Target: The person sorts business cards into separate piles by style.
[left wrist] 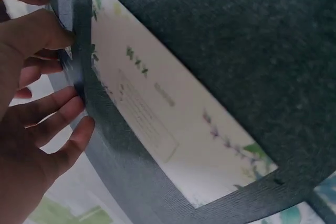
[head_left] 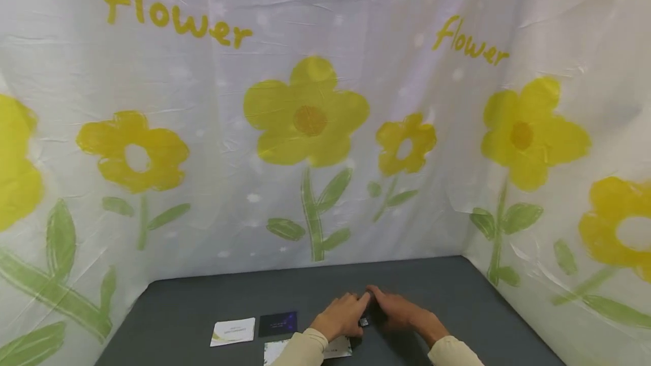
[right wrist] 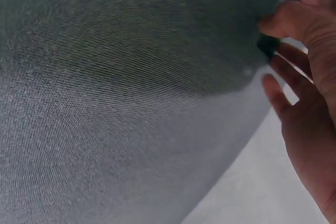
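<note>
My left hand (head_left: 346, 315) and right hand (head_left: 399, 310) meet fingertip to fingertip above the right part of the dark table. Between them is a small dark card (head_left: 363, 322) with a patch of pale print, mostly covered by the fingers. The left thumb and forefinger pinch the dark card (left wrist: 67, 51), while the other left fingers spread loosely. Seen from the right wrist, the right thumb and fingers hold a dark edge (right wrist: 268, 44) of it. A white card with a leafy border (left wrist: 152, 103) lies flat beside the left hand, partly under the left forearm in the head view.
Left of the hands, a white card (head_left: 233, 332) and a dark blue card (head_left: 278, 324) lie side by side on the dark grey table (head_left: 244, 292). A white curtain (head_left: 218, 230) printed with yellow flowers hangs along the back and sides.
</note>
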Available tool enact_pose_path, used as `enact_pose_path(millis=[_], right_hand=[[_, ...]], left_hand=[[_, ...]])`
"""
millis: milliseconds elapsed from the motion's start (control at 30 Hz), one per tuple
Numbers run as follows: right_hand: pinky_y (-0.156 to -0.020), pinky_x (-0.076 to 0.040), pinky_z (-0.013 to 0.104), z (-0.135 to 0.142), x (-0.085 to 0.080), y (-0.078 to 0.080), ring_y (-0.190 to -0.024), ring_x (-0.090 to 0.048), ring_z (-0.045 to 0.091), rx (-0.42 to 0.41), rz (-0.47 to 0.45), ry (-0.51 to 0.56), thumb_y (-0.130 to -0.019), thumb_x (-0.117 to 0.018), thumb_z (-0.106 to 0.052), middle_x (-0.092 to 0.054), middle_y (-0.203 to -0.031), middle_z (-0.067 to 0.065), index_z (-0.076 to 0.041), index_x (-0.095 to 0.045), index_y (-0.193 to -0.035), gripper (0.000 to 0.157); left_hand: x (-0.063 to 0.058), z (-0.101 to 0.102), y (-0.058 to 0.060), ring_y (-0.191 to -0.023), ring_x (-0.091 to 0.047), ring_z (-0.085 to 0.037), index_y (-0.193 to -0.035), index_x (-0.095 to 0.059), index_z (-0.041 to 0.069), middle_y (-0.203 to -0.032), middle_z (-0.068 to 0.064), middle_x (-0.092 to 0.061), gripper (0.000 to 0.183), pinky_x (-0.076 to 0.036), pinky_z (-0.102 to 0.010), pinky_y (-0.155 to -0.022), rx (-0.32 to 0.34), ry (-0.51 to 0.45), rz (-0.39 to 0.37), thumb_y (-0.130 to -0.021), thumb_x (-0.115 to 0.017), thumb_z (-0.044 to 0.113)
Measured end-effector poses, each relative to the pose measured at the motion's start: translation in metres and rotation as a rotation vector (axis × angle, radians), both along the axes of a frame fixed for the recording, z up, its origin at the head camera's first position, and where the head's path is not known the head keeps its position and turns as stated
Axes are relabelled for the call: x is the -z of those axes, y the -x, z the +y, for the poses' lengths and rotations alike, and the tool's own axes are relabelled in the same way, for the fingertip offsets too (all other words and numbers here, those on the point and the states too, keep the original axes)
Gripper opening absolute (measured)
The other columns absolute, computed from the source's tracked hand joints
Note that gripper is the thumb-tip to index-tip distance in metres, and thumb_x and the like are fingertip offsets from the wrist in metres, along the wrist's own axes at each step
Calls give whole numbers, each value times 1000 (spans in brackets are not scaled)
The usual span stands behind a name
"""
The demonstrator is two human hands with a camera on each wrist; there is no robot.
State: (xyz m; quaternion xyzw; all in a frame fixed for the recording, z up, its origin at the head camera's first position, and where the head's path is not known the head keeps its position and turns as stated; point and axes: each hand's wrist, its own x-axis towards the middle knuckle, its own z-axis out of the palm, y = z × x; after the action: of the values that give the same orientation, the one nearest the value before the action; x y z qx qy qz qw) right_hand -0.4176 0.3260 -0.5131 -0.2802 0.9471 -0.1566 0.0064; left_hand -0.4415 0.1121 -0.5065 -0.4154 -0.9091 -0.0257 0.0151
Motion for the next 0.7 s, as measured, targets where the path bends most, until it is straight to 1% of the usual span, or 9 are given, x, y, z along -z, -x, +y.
enact_pose_path(millis=[67,133,167,233,333,400,500,600,700], right_hand=[[-89,-54,50,-3,6,-1,-114,-68,30,-8,13,22,-78,-85,-2,-67,-130,14,-4,-22,-158,102],[-87,-55,43,-8,3,-4,-107,-69,28,9,10,41,-73,-84,4,-69,-124,13,-2,-18,-159,108],[-84,-55,43,-13,-6,-9,-103,-70,29,25,0,46,-70,-85,5,-70,-122,12,0,-19,-158,110],[-81,-55,40,-16,-9,-11,-98,-70,26,17,29,22,-68,-86,5,-71,-119,11,1,-17,-160,115],[-84,-53,42,-21,-13,-14,-97,-71,22,4,94,-12,-69,-88,-3,-73,-118,7,3,-15,-161,117],[-86,-51,46,-24,-16,-14,-98,-71,19,14,138,-22,-70,-88,-7,-74,-117,5,4,-15,-162,118],[-87,-48,47,-34,-29,-13,-96,-70,16,29,216,-30,-72,-87,-11,-74,-115,2,3,-15,-161,116],[-83,-47,43,-50,-41,-9,-93,-69,17,-2,304,-15,-72,-87,-12,-75,-111,3,3,-18,-160,113],[-83,-47,42,-69,-47,-8,-94,-70,17,-26,346,-4,-74,-88,-16,-76,-110,1,2,-21,-159,110]], left_hand=[[3,-2,-1,-88,-67,-13,-128,-48,21,-97,3,-69,70,-55,-32,-69,12,-32,-6,-76,-94,29],[3,-3,-1,-79,-64,-11,-126,-46,18,-89,4,-66,75,-51,-29,-63,25,-63,-9,-72,-96,25],[2,-4,-1,-76,-63,-10,-126,-45,17,-86,5,-65,76,-50,-28,-62,29,-73,-15,-71,-97,24],[1,-7,-1,-74,-61,-10,-127,-43,16,-84,6,-63,79,-49,-28,-62,26,-82,-29,-70,-98,22],[-3,-15,-1,-75,-63,-11,-128,-43,16,-85,6,-65,81,-52,-31,-67,21,-84,-34,-69,-98,23],[-9,-22,1,-76,-64,-10,-128,-44,16,-85,6,-66,80,-54,-33,-70,21,-84,-11,-69,-97,24],[-25,-38,5,-76,-65,-10,-127,-45,16,-86,7,-68,78,-53,-35,-72,36,-82,75,-69,-95,25],[-43,-60,9,-78,-67,-10,-126,-44,16,-92,6,-72,76,-50,-36,-74,47,-70,142,-69,-94,25],[-52,-86,11,-82,-67,-10,-127,-44,17,-98,6,-74,76,-48,-36,-77,49,-61,167,-70,-93,26]])
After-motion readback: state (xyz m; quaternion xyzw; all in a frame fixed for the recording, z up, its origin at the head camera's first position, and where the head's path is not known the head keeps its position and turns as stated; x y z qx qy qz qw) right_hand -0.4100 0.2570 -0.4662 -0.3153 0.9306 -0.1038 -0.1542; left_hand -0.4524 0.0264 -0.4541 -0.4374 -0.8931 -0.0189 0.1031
